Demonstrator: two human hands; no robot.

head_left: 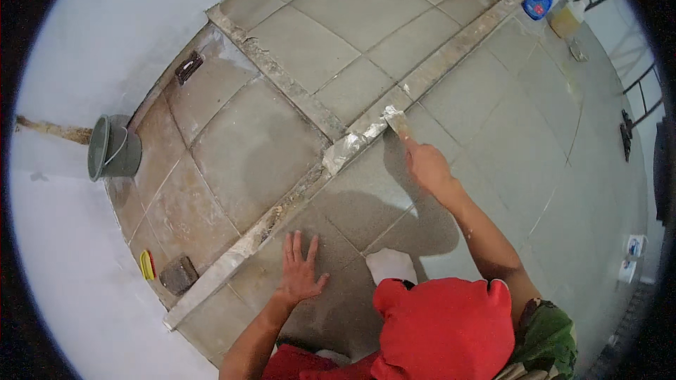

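My right hand (427,165) is closed round a putty knife (398,124). Its blade rests against a narrow raised strip (447,51) that runs diagonally across the tiled floor. Wet-looking white paste (345,149) coats the strip just left of the blade, and a small lump of it sits at the blade's tip. Further down, the strip is rough, with yellowish crumbly patches (276,215). My left hand (301,276) lies flat on a tile near the strip's lower part, fingers spread, holding nothing. Red clothing (443,324) covers part of the floor below my right arm.
Along the white wall at left stands a grey bucket (129,155). A dark brush-like block (188,67), a brown block (179,275) and a yellow-and-red item (147,265) lie on the tiles. At far right are a blue jug (537,3), a yellowish jug (566,20) and dark metal bars (642,84).
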